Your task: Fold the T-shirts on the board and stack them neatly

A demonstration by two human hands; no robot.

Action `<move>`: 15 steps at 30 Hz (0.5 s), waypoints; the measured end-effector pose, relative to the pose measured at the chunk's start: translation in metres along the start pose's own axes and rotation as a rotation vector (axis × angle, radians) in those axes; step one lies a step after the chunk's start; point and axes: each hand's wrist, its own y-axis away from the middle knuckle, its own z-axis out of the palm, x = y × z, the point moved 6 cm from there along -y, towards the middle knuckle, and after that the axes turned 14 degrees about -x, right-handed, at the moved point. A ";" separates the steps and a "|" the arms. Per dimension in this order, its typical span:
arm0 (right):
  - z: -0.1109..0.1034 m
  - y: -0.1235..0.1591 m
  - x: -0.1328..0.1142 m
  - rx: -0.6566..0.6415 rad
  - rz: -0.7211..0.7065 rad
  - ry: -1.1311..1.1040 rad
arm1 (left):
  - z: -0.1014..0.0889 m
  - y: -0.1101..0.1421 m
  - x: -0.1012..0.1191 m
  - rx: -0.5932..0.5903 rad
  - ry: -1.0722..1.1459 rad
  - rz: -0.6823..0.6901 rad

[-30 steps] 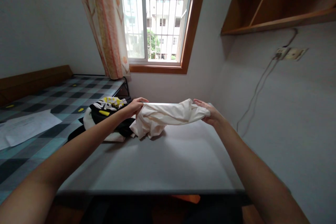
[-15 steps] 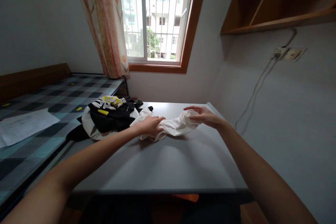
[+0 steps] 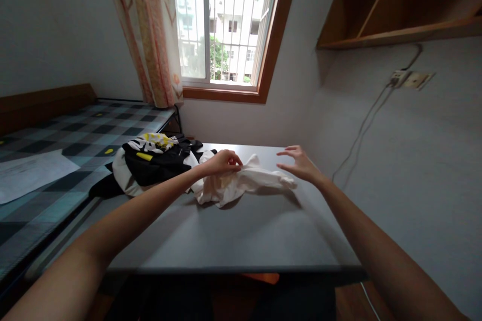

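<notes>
A crumpled white garment (image 3: 241, 185) lies across the middle of the grey table (image 3: 233, 241); its exact cut cannot be made out. My left hand (image 3: 225, 162) pinches its upper edge with closed fingers and lifts a bit of the fabric. Above the garment's right end, my right hand (image 3: 297, 163) is apart from the cloth, thumb and fingers spread with nothing in them. Left of the garment sits a heap of black, white and yellow clothes (image 3: 150, 165), partly touching the white fabric.
A bed with a checked cover (image 3: 75, 133) adjoins the table on the left, with a paper sheet (image 3: 33, 173) on it. The right wall carries a wooden shelf (image 3: 376, 35) and a socket with a hanging cable (image 3: 361, 135). A window (image 3: 226, 35) is ahead.
My right hand has let go of the garment's right end, which now lies lower on the table. The left hand has risen slightly and now pinches the fabric.
</notes>
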 end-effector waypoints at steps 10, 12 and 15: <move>0.107 -0.003 -0.110 -0.442 -0.543 -0.189 | -0.010 0.025 0.011 0.082 0.055 0.052; 0.119 0.001 -0.126 -0.467 -0.580 -0.212 | -0.019 0.031 -0.008 0.124 0.045 -0.032; 0.126 0.001 -0.144 -0.475 -0.559 -0.326 | -0.027 0.040 -0.038 0.117 0.033 -0.142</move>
